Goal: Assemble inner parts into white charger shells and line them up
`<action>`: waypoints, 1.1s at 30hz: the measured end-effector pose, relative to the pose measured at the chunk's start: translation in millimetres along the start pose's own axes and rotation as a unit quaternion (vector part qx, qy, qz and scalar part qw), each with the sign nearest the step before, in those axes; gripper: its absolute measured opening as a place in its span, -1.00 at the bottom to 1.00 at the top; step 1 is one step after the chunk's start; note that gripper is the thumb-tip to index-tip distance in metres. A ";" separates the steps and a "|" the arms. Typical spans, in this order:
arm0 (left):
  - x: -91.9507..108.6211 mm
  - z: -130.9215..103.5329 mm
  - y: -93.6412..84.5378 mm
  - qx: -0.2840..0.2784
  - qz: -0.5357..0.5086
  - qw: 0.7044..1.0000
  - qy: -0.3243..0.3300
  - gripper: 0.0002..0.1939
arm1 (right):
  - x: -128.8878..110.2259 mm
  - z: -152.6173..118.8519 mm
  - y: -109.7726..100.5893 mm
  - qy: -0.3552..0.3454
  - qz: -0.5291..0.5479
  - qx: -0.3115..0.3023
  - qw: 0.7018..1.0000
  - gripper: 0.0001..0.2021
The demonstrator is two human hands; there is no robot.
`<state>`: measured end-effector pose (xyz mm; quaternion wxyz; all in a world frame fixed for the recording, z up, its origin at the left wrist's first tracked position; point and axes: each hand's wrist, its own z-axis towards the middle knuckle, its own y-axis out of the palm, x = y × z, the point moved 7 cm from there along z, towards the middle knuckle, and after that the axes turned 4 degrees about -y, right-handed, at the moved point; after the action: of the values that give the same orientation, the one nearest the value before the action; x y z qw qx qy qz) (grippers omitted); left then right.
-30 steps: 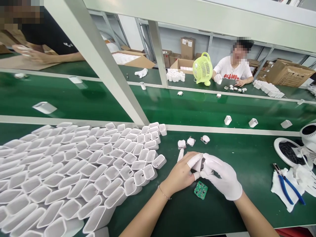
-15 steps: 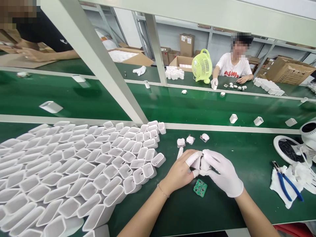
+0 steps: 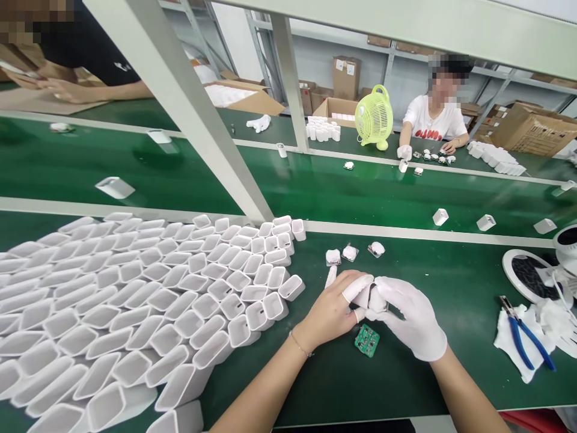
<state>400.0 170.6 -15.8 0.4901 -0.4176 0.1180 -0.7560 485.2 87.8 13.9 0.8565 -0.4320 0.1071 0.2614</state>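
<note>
My left hand (image 3: 340,307), with white covers on some fingers, grips a white housing (image 3: 362,298) from the left. My right hand (image 3: 412,316), in a white glove, closes round a white padded part (image 3: 377,300) pressed against the housing's open end. How far the part sits inside is hidden by my fingers. Just below both hands a green circuit board (image 3: 366,341) lies on the green table. Beyond them are several small white padded assemblies (image 3: 350,252).
Many open white housings (image 3: 175,288) fill the left of the table. Blue-handled pliers (image 3: 523,334) lie on a white cloth at right, near a white round-based device (image 3: 525,276). Housings ride a green belt (image 3: 338,198) behind a pale rail. Two people sit across, near a green fan (image 3: 374,117).
Housings and small assemblies on the belt have shifted right in view. The person opposite has lowered a housing toward the belt. My hands keep nearly the same hold.
</note>
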 end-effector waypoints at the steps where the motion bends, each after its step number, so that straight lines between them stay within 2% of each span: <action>1: 0.7 0.1 0.3 -0.002 -0.001 1.000 0.002 -0.44 | -0.5 1.4 2.2 0.005 -0.007 -0.018 1.000 -0.83; 4: 1.4 0.5 0.5 0.000 0.005 1.000 0.004 -0.45 | 0.5 2.2 6.5 0.033 -0.049 -0.057 0.997 -0.78; 6: 1.4 0.6 0.9 0.001 0.003 1.000 0.005 -0.46 | 2.9 -0.7 7.6 0.047 -0.052 -0.058 0.996 -0.77; 9: 0.6 0.8 1.7 0.006 -0.019 1.000 -0.008 -0.48 | 10.8 -8.7 6.4 0.079 0.010 -0.007 0.997 -0.95; 10: 0.5 0.9 1.8 0.009 -0.032 0.999 -0.014 -0.48 | 16.3 -12.3 7.5 0.108 0.070 0.013 0.992 -0.80; 12: 1.8 1.3 2.0 0.018 -0.052 0.998 -0.020 -0.48 | 28.7 -20.0 17.6 0.193 0.234 0.031 0.953 -0.52; 14: 4.9 1.5 2.9 0.025 -0.057 0.998 -0.011 -0.47 | 36.2 -27.1 34.9 0.276 0.358 0.013 0.892 -0.40; 16: 6.5 1.5 4.9 0.026 -0.053 0.998 -0.006 -0.49 | 39.5 -31.4 46.6 0.325 0.395 0.005 0.859 -0.35; 21: 0.1 -0.4 9.6 0.014 -0.067 0.997 -0.045 -0.48 | 46.8 -31.9 46.9 0.341 0.410 0.065 0.843 -0.44; 22: -0.8 -0.9 9.6 0.014 -0.074 0.996 -0.051 -0.49 | 48.3 -32.5 48.2 0.353 0.432 0.060 0.828 -0.44; 25: -1.8 -1.5 8.6 0.014 -0.096 0.994 -0.059 -0.52 | 48.0 -34.9 54.8 0.391 0.535 0.023 0.748 -0.34; 26: -1.7 -1.4 8.3 0.014 -0.102 0.993 -0.059 -0.53 | 47.6 -35.5 54.9 0.397 0.550 0.017 0.734 -0.34; 27: -1.4 -1.2 8.1 0.014 -0.106 0.993 -0.058 -0.53 | 47.8 -35.9 53.5 0.399 0.544 0.013 0.738 -0.36; 30: 0.4 -0.2 9.1 0.008 -0.099 0.994 -0.046 -0.52 | 47.1 -33.3 45.2 0.365 0.467 0.010 0.805 -0.43; 33: 3.9 1.2 11.1 -0.007 -0.074 0.997 -0.025 -0.56 | 39.5 -26.8 40.8 0.300 0.437 0.002 0.848 -0.45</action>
<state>407.4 162.1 -19.6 0.4327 -0.4475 0.0802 -0.7785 497.5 100.5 -46.4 0.5808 -0.3958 0.5373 0.4663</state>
